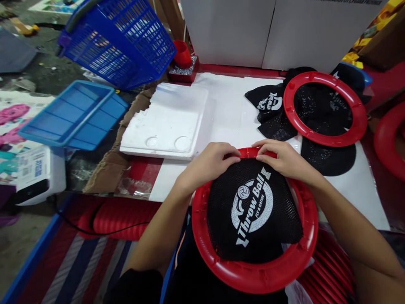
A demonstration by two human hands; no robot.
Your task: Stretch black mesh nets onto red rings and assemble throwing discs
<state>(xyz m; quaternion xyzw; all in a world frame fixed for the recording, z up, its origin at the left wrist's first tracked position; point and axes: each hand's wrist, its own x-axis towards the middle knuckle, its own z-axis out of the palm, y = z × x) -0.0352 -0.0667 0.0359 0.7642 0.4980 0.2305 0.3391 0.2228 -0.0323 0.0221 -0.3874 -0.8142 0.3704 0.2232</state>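
A red plastic ring [253,276] rests against my body, tilted up toward the table edge. Black mesh fabric [221,198] printed "Throw Ball Fly & Catch" lies across its opening, short of the ring's lower right side. My left hand [218,160] pinches the mesh's upper edge at the far rim. Just to its right, my right hand [278,157] pinches that edge too, thumb and fingers closed. The fingers hide exactly how mesh and ring meet there. Beyond my right hand, another red ring [357,120] lies on several loose black mesh pieces [268,101].
A white foam block [171,120] sits on the table to the left, near a torn cardboard edge [107,169]. Blue baskets [126,42] and a light-blue bin [72,114] stand farther left. Stacked red rings [120,219] lie below. A large box [228,33] closes off the back.
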